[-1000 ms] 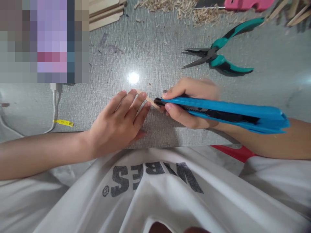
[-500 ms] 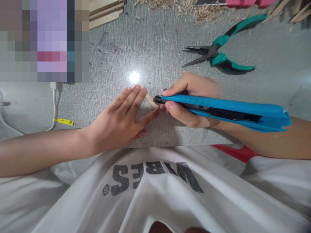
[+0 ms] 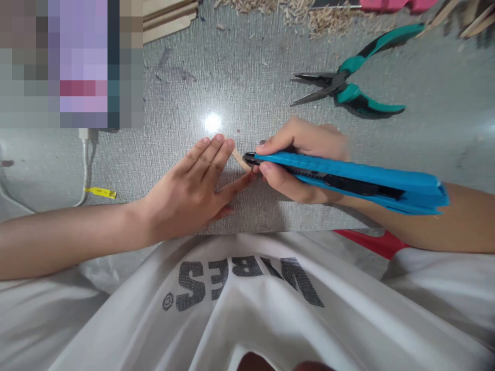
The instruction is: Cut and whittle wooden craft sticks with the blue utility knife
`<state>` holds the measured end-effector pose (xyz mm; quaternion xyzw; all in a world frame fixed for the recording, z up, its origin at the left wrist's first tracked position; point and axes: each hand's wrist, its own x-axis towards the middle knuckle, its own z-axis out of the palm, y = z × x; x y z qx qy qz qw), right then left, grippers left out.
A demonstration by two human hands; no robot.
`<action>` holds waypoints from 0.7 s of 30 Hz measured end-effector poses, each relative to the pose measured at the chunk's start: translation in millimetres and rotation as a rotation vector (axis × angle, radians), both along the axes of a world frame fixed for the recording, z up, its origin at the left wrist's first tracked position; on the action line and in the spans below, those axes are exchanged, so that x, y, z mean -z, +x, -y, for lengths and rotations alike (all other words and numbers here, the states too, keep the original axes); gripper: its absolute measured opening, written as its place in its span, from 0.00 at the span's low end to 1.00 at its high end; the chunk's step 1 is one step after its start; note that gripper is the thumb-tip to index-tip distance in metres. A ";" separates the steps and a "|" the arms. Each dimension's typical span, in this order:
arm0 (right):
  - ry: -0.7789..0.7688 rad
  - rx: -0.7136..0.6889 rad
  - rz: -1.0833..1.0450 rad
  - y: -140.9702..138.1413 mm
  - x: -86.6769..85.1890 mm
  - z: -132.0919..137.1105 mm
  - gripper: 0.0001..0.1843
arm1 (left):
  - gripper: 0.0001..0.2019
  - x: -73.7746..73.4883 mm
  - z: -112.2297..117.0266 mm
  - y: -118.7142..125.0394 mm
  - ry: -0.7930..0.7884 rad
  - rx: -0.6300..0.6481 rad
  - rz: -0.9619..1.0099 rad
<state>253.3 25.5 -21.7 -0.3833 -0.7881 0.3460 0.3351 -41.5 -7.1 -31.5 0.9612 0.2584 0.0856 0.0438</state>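
My left hand (image 3: pixel 195 188) rests on the table, its fingers outstretched. It holds a short, pale wooden stick (image 3: pixel 240 160) between the forefinger and the thumb; part of the stick is hidden under the fingers. In my right hand (image 3: pixel 286 183) is a blue utility knife (image 3: pixel 371 178), pinched near its front end by the thumb and fingers. The knife's black tip meets the stick close to its right end, though the blade's edge is too small to make out. Some fingers of the right hand are hidden behind the knife.
Green-and-black long-nose pliers (image 3: pixel 340 82) lie with their jaws apart beyond my right hand. Wood shavings (image 3: pixel 328 23), a pink-handled tool (image 3: pixel 398 5) and wooden sticks (image 3: pixel 170 28) lie along the far edge. A white cable (image 3: pixel 85 165) with a yellow tag runs at left.
The knife's rear end has swung slightly left and downward, and my right hand has shifted a little left with it. My left hand keeps its place on the stick.
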 end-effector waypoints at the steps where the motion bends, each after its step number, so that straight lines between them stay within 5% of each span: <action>1: 0.007 0.004 0.007 -0.4 0.3 0.2 0.02 | 0.45 -0.8 -0.2 -0.1 -0.014 0.001 -0.005; 8: -0.003 0.051 0.079 -7.9 -7.5 4.2 0.04 | 0.43 -8.7 -2.7 -0.8 -0.058 0.021 -0.047; 15: -0.183 0.068 0.085 -5.3 -13.8 -0.7 0.06 | 0.41 -10.2 -4.9 -0.6 -0.064 0.024 -0.047; 21: -0.022 -0.137 -0.009 11.8 -2.5 -17.1 0.14 | 0.46 -10.6 -6.5 -2.3 -0.050 0.032 -0.079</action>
